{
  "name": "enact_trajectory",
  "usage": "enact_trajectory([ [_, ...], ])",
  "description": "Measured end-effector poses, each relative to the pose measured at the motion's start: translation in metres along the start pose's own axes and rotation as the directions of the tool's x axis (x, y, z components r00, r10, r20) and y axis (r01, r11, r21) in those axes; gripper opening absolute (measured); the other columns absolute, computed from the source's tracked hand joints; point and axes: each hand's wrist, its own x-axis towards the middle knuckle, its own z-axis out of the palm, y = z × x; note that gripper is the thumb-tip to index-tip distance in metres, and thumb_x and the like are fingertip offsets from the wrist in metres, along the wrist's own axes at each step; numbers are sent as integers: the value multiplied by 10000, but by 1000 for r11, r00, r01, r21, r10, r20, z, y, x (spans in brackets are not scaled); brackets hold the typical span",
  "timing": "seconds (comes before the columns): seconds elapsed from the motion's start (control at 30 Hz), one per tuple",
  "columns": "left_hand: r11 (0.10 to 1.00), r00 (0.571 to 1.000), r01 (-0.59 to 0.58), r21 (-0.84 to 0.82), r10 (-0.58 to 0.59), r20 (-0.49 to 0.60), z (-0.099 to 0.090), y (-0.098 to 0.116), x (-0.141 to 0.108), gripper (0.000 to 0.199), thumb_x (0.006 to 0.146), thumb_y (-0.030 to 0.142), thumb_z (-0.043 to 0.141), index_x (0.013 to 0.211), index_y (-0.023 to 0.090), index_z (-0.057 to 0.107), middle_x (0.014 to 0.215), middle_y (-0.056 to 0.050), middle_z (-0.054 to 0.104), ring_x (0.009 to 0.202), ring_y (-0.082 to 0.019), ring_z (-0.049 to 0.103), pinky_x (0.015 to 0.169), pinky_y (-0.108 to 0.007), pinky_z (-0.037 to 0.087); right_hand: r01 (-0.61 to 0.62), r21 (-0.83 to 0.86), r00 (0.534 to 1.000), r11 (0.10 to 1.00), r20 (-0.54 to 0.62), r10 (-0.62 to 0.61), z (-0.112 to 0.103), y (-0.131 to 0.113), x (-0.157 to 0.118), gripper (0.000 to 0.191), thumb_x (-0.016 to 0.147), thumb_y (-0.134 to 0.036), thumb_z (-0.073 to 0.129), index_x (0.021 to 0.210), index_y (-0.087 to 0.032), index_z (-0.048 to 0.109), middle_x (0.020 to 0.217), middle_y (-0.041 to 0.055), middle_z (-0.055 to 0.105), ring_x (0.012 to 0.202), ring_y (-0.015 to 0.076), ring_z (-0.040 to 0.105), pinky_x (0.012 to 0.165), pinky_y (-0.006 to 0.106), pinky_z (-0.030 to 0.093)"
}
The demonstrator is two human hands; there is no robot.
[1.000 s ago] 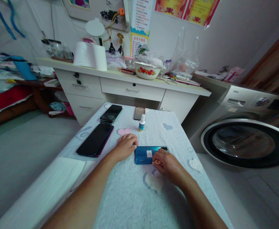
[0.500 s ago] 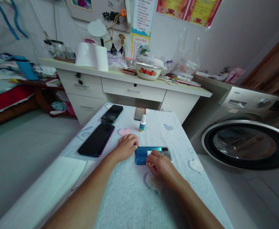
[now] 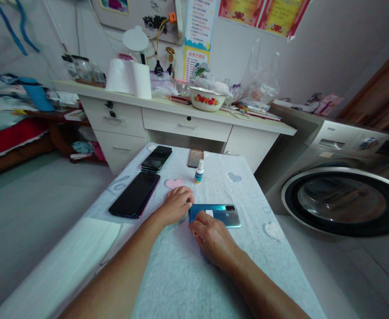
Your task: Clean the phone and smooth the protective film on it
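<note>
A blue smartphone lies back up on the cloth-covered table, its camera block at the right end and a white patch near its middle. At its far left corner rests my left hand, fingers bent, the fingertips holding against the phone's edge. My right hand is closed over the left part of the phone's back, covering its near left corner. Whatever is pinched in those fingers is hidden. Beyond the phone stands a small white spray bottle with a blue and yellow label.
To the left lie a large black phone and a stack of phones. Another phone lies at the table's far edge. A white desk stands behind, a washing machine to the right.
My right hand has slid left along the phone's back, baring more of its right part. My left hand and the phone stay in place.
</note>
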Motion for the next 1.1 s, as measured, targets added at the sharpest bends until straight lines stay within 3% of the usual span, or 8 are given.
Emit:
enact_trajectory([
  [0.57,1000,1000,-1,3,1,7,-2,1,0,147,784,161,442,828,217,571,1104,-21,552,1119,-210,451,987,-389,327,-99,-10,994,995,55,99,-13,10,-5,131,800,-86,498,767,-178,585,829,6,506,651,90,458,580,210,308],
  [0.83,1000,1000,-28,-11,28,-4,2,-6,0,193,804,141,403,827,211,581,1121,-31,554,1125,-207,457,1000,-387,333,-42,-28,998,999,51,43,-9,0,1,130,837,-99,491,819,-177,593,850,13,517,673,94,474,583,203,317],
  [1.1,998,999,-41,-38,40,-34,3,-13,2,288,723,57,398,820,219,615,1116,-32,574,1149,-201,460,1011,-378,333,48,-157,993,986,116,-30,-10,-1,7,144,868,-127,476,776,-162,580,827,25,531,659,111,475,552,222,308],
])
